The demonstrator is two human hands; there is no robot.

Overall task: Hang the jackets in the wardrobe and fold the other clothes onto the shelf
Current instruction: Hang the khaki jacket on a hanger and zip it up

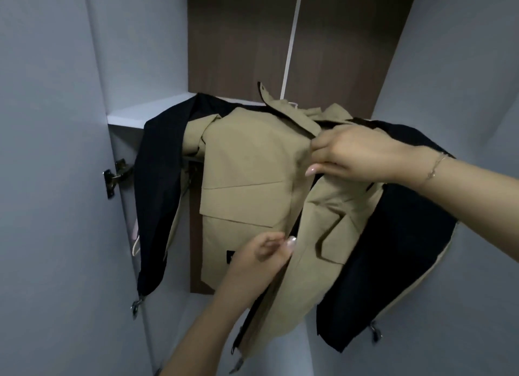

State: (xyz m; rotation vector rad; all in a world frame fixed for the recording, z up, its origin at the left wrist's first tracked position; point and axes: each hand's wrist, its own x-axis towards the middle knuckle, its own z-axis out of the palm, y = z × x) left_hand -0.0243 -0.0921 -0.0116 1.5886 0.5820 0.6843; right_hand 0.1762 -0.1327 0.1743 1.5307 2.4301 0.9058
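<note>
Right hand point(356, 153) grip clamped on collar edge of beige jacket point(247, 167). Left hand point(259, 256), below right grip, pinches front zipper edge at mid-height. Jacket's black sleeves hang either side of both grips. White shelf point(146, 110) above-left of right grip, behind jacket. Door hinge point(116, 177) far left.

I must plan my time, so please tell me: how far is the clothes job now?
Done: nothing clearly; the white wardrobe shelf shows no folded clothes. In hand: the beige jacket with black sleeves is inside the wardrobe; the right hand pinches its collar area, the left hand its front edge. Whether it hangs securely is hidden. Left: the other clothes, not in view.
</note>
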